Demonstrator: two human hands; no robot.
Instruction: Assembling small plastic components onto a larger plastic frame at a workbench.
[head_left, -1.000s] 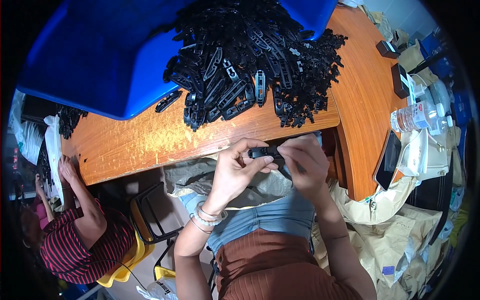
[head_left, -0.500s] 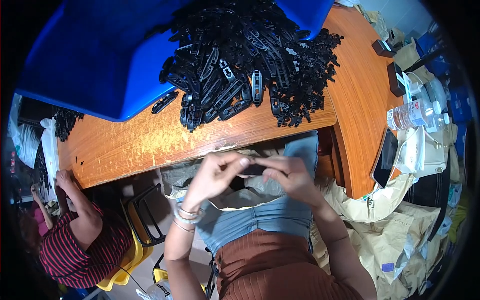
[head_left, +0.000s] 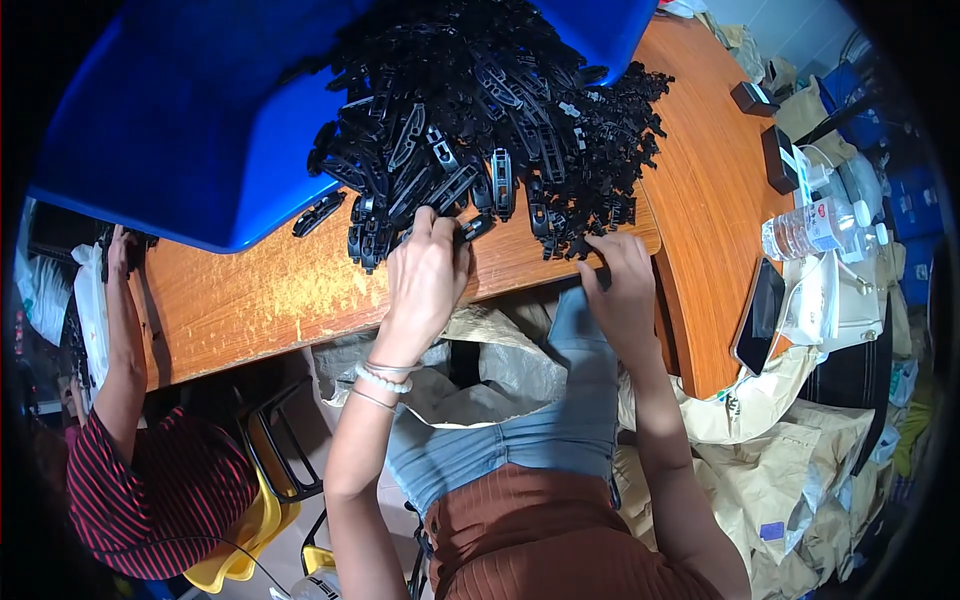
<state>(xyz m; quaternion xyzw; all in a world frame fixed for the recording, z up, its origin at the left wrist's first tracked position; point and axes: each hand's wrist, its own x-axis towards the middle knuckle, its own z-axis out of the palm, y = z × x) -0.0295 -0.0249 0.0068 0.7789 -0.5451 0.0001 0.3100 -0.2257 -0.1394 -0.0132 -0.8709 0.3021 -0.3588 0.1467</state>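
Black housings (head_left: 501, 182), clips (head_left: 625, 130) heaped at mouth of blue bin (head_left: 285, 150). Left hand (head_left: 422, 280): fingers curled over housings, hold hidden. Right hand (head_left: 622, 290): thumb, forefinger slightly parted at clips, hold unclear. Tangling could drag extras.

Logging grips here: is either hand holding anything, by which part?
Cannot be told: the left hand hides any grip on the long black plastic parts; the right hand is at small black pieces, grip unclear.

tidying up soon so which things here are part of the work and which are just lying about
Part of the work:
- long black parts, at the left hand
- small black parts, at the right hand
- blue bin and open sack, likely

Apparently lying about:
- phone
- plastic bottles
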